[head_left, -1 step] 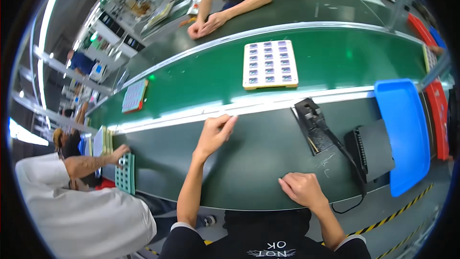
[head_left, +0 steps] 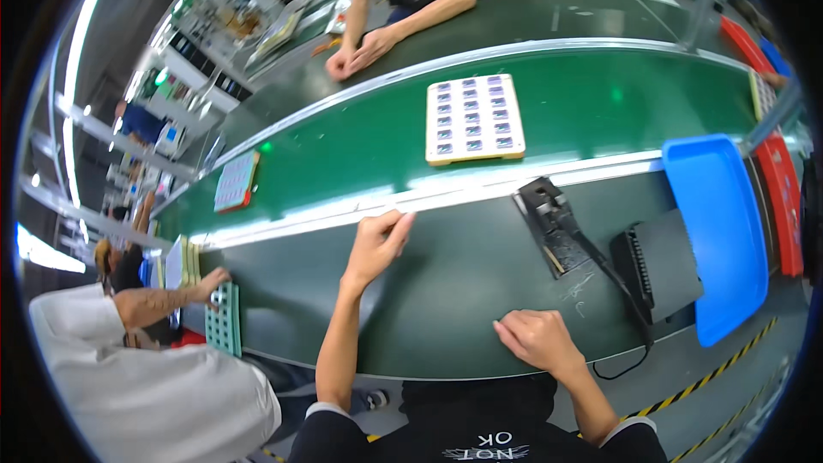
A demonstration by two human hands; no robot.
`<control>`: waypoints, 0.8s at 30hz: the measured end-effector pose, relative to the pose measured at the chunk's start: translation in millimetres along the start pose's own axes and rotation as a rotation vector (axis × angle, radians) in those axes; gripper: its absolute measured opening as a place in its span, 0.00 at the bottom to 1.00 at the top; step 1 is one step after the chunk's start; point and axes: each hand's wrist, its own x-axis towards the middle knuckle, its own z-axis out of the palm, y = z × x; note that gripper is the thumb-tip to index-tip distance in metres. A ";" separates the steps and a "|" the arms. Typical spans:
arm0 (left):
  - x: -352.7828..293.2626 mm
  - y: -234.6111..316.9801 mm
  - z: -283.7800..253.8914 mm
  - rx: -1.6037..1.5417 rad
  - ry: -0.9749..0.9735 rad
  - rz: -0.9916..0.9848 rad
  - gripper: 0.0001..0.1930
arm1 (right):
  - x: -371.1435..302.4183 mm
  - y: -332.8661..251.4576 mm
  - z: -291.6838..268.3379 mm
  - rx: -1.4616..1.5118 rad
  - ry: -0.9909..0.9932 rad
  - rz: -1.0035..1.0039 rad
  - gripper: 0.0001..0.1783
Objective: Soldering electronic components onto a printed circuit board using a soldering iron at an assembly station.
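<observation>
My left hand [head_left: 377, 246] hovers over or rests on the dark green bench [head_left: 446, 291], just short of the metal rail. Its fingers are curled in and the thumb points away, with nothing visible in it. Nearer to me, my right hand [head_left: 538, 339] lies at the bench's front edge, loosely closed, its palm hidden. To the right of both hands sits a black fixture [head_left: 553, 227] with a thick black cable. Past the rail, a white tray [head_left: 474, 118] with rows of small dark parts lies on the green conveyor belt [head_left: 343, 154].
Right of the fixture are a dark ribbed box [head_left: 658, 267] and a blue tray [head_left: 729, 240]. On the left, a co-worker's hand [head_left: 213, 281] touches a teal tray [head_left: 225, 319]. Another tray [head_left: 236, 182] lies on the belt. Opposite, a person's hands [head_left: 360, 56] rest together.
The whole view has shifted slightly to the left. Both my hands keep their pose and place on the bench. The trays on the belt show no clear movement of their own.
</observation>
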 end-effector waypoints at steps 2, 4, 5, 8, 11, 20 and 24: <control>6.3 2.2 1.5 0.002 -0.026 0.099 0.20 | -4.7 2.3 0.7 -0.048 0.009 -0.006 0.16; 5.6 17.1 -6.2 0.056 -0.023 0.150 0.19 | -4.5 1.7 5.0 -0.048 -0.016 -0.037 0.18; 7.0 24.7 -6.8 0.072 -0.025 0.173 0.19 | -5.4 0.8 7.8 -0.045 -0.014 -0.042 0.18; 12.8 59.4 -13.7 0.111 -0.087 0.291 0.19 | -5.0 -2.8 11.2 0.011 0.009 -0.071 0.17; 25.3 71.9 -2.7 0.071 -0.160 0.415 0.17 | -6.8 -1.4 8.4 0.034 0.035 -0.043 0.17; 45.8 113.1 -8.5 0.025 -0.226 0.691 0.14 | -1.6 -7.4 7.0 0.050 0.165 0.061 0.16; 44.1 122.7 -20.2 -0.109 -0.215 0.766 0.12 | -2.4 -8.2 11.6 0.053 0.233 0.168 0.16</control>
